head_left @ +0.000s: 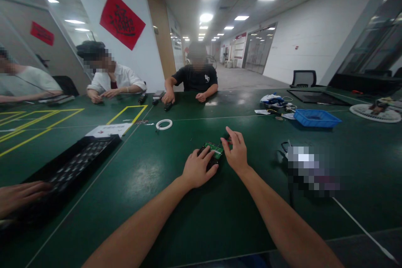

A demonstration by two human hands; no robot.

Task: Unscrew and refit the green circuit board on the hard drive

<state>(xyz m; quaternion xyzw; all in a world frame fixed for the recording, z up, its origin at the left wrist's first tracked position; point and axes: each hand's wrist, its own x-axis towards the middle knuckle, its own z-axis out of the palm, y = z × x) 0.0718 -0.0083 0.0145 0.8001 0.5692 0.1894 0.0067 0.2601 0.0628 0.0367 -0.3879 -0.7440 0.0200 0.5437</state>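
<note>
A green circuit board (215,149) with dark parts around it lies on the green table in front of me. My left hand (198,168) grips it from the left, fingers over its top and thumb along the near edge. Just off the board's right upper edge is my right hand (236,150), its index finger raised and its thumb bent inward. A small dark piece shows at those fingertips; its kind is too unclear to name.
A white ring (164,124) lies beyond my left hand. A black tray (108,142) stands at left, with another person's hand (25,197) over it. At right are a blue basket (315,118), a blurred-out object (310,167) and a white round grille (361,111). Several people sit opposite.
</note>
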